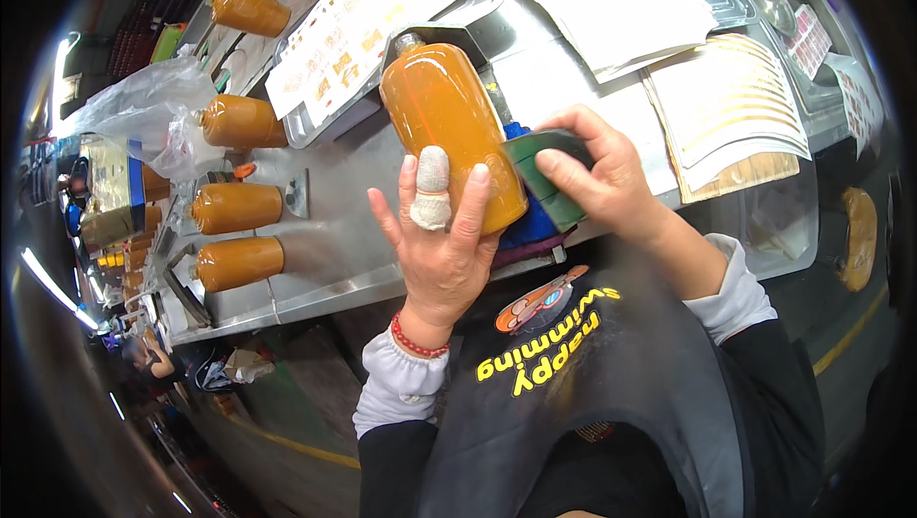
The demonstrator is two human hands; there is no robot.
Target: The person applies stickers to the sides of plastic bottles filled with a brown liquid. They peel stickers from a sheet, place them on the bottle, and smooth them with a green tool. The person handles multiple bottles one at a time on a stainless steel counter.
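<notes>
A large orange-brown glazed bottle (451, 110) lies slanted, its threaded neck resting in a dark angled holder (469, 42). My left hand (444, 260) holds its lower end, fingers spread over the surface and the thumb mostly hidden. One of those fingers wears a pale cloth finger cover, and a red beaded bracelet circles the wrist. In my right hand (602, 174) is a flat green scraper-like pad (548, 181), its edge against the bottle's right side. Blue cloth (534, 221) lies beneath the pad and bottle.
A sheet of printed decals (372, 24) lies on a tray beyond the bottle. White paper sheets (609, 9) and a gold-striped stack (731, 103) are at right. Several similar bottles (240, 264) line the left of the metal table (344, 231). Clear plastic film (154, 110) lies near them.
</notes>
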